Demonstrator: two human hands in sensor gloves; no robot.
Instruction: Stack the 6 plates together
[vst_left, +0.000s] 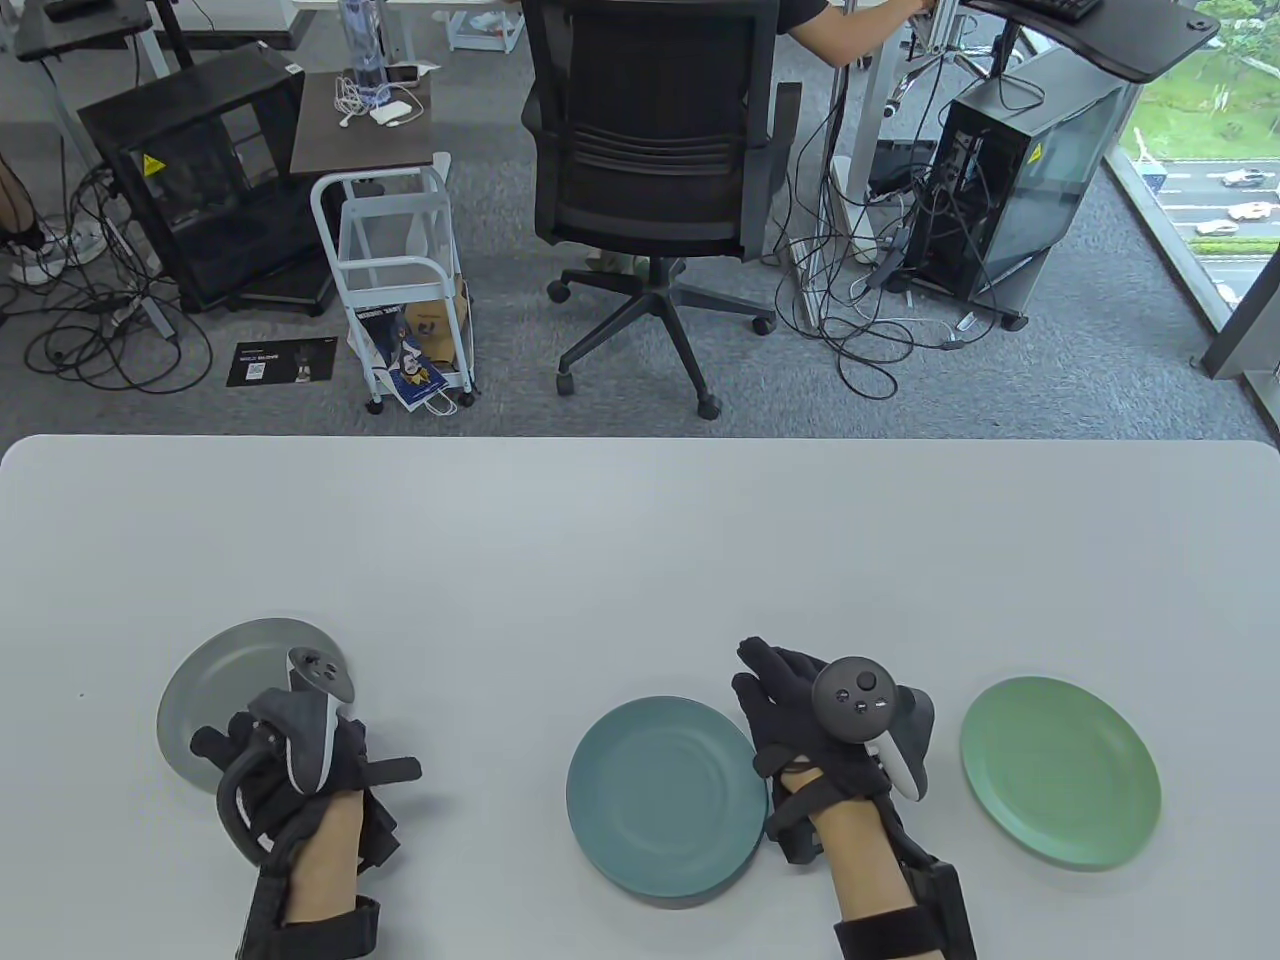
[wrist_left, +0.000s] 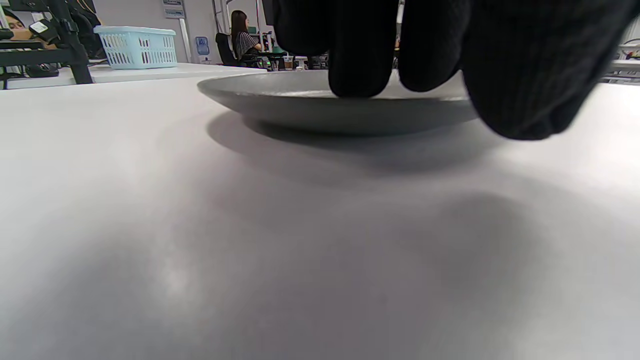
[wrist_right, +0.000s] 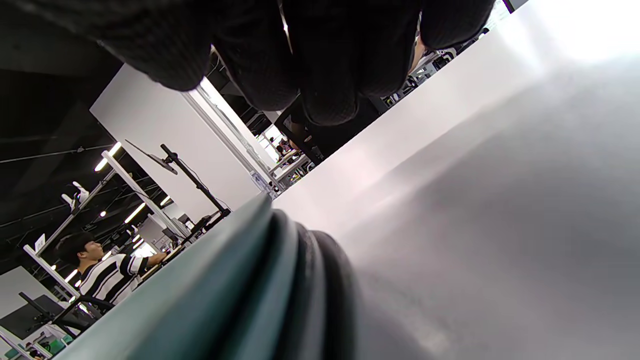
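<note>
A grey plate (vst_left: 225, 680) lies at the table's left. My left hand (vst_left: 250, 750) is over its near rim, and in the left wrist view my fingertips (wrist_left: 360, 65) rest on the rim of the grey plate (wrist_left: 310, 107), which sits flat. The thumb sticks out to the right, apart. A teal stack of plates (vst_left: 655, 795) lies in the middle; its layered rims (wrist_right: 240, 300) show in the right wrist view. My right hand (vst_left: 780, 700) lies beside the stack's right edge with its fingers stretched out, holding nothing. A green plate (vst_left: 1060, 785) lies at the right.
The white table (vst_left: 640, 540) reaches far beyond the plates. An office chair (vst_left: 650, 170), a white cart (vst_left: 400, 280) and computer cases stand on the floor behind the table's far edge.
</note>
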